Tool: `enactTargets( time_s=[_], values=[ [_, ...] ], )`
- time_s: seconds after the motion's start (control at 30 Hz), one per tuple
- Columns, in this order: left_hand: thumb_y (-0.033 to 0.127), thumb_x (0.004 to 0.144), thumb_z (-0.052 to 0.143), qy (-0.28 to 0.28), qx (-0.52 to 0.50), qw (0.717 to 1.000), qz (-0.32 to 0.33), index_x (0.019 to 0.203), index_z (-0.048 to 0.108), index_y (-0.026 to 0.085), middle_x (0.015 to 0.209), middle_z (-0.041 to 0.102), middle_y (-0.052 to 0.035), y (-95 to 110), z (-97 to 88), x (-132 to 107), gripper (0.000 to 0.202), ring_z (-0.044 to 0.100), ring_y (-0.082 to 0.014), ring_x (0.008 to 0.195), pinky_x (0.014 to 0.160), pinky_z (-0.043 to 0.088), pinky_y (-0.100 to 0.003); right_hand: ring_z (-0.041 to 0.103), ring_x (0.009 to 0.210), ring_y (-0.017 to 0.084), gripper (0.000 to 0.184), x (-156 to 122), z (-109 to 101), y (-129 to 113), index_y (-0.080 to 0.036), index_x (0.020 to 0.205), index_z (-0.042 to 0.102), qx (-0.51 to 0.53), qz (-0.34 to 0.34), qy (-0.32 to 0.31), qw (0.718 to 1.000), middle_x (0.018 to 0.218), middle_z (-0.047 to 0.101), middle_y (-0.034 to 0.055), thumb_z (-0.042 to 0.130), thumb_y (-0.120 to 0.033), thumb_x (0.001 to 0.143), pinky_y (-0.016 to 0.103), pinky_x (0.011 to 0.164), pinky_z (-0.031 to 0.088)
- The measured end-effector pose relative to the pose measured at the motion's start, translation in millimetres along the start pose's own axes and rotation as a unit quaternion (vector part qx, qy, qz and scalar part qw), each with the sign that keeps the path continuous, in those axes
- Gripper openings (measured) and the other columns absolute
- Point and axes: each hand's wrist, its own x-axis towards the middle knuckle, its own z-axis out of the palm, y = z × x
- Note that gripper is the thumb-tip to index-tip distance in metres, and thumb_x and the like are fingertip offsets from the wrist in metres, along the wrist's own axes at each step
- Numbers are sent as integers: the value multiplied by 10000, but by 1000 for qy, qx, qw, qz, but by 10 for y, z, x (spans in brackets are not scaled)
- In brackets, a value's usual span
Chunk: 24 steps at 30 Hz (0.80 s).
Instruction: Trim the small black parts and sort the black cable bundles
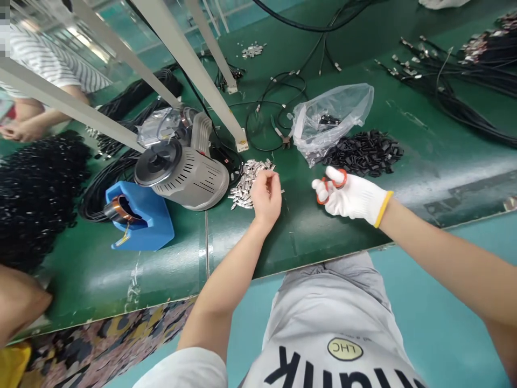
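My left hand [266, 200], bare, is at the right side of a pile of small silver metal connector shells [244, 186]. Its thumb and fingers are curled together in a pinch; what lies between them is too small to make out. My right hand [350, 195] wears a white knitted glove with a yellow cuff. Orange bands ring two of its digits. These are bent but stand apart, and I see nothing held in them. Just behind this hand lies a heap of small black plastic pieces [367, 153], beside an open clear plastic bag [333, 116].
A grey round machine [189, 175] and a blue tape dispenser [147, 213] stand left on the green table [242, 253]. White posts [205, 70] rise behind. Pliers [284, 139] lie near looped black cables [262, 110]. Cable bundles [452, 99] lie right. A co-worker's hands [28, 126] show left.
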Motion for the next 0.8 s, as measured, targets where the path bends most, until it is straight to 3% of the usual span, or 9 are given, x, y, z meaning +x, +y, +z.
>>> enactTargets(
  time_s=[0.07, 0.13, 0.23, 0.33, 0.4, 0.47, 0.53, 0.67, 0.8],
  values=[
    [316, 1041, 431, -118, 65, 988, 69, 961, 584, 183, 870, 631, -52, 101, 8, -52, 218, 587, -175, 818, 755, 440, -308, 582, 676, 141, 264, -161, -18, -10, -195, 996, 610, -1, -49, 20, 999, 809, 637, 24, 452, -401, 1046, 247, 544, 522],
    [295, 1036, 424, -240, 138, 950, 144, 956, 601, 182, 910, 647, -78, 236, 40, -107, 224, 590, -217, 909, 801, 434, -345, 568, 664, 149, 348, -314, 12, -5, -190, 1029, 646, -4, -64, 39, 997, 789, 616, 34, 511, -510, 1012, 255, 528, 510],
    [286, 1036, 404, -318, 224, 904, 178, 989, 601, 182, 997, 639, -107, 374, 101, -146, 228, 565, -254, 973, 808, 427, -382, 564, 675, 155, 385, -394, 96, 5, -192, 1035, 682, -42, -100, 50, 993, 808, 611, 51, 548, -549, 987, 267, 553, 507],
    [268, 1019, 430, -281, 290, 906, 129, 995, 592, 173, 1036, 616, -129, 327, 108, -112, 189, 548, -279, 988, 835, 433, -413, 574, 691, 147, 309, -256, 118, -6, -178, 982, 682, -88, -111, 18, 990, 841, 635, 56, 599, -475, 976, 263, 593, 506],
    [255, 1008, 447, -247, 305, 915, 97, 970, 589, 169, 1020, 608, -133, 230, 78, -68, 171, 548, -282, 979, 856, 440, -423, 592, 695, 151, 270, -125, 70, -30, -166, 964, 673, -144, -74, -12, 987, 817, 649, 59, 636, -433, 954, 264, 617, 502],
    [245, 1009, 447, -223, 285, 928, 87, 946, 589, 173, 998, 611, -121, 155, 37, -27, 171, 557, -269, 970, 872, 449, -417, 609, 705, 165, 277, -42, -14, -69, -162, 993, 668, -206, -62, -45, 976, 802, 662, 67, 642, -434, 948, 273, 626, 493],
    [235, 1014, 445, -198, 237, 946, 97, 963, 595, 179, 995, 625, -103, 161, 0, 12, 168, 573, -252, 984, 895, 457, -406, 591, 680, 163, 307, -33, -115, -121, -173, 998, 663, -233, -95, -77, 965, 784, 657, 54, 650, -473, 933, 276, 612, 475],
    [209, 1013, 458, -144, 123, 972, 143, 1070, 603, 187, 1068, 650, -99, 455, 11, 214, 158, 590, -226, 1051, 954, 477, -392, 537, 594, 157, 436, -112, -290, -252, -163, 969, 674, -279, -130, -123, 943, 681, 602, 36, 565, -584, 949, 269, 532, 411],
    [196, 1020, 414, -151, 64, 969, 185, 1083, 636, 171, 1090, 685, -105, 755, 343, 825, 232, 602, -213, 1076, 978, 486, -365, 557, 582, 147, 457, -109, -332, -332, -157, 1015, 678, -321, -124, -119, 931, 659, 598, 28, 491, -573, 989, 248, 522, 405]
  ],
)
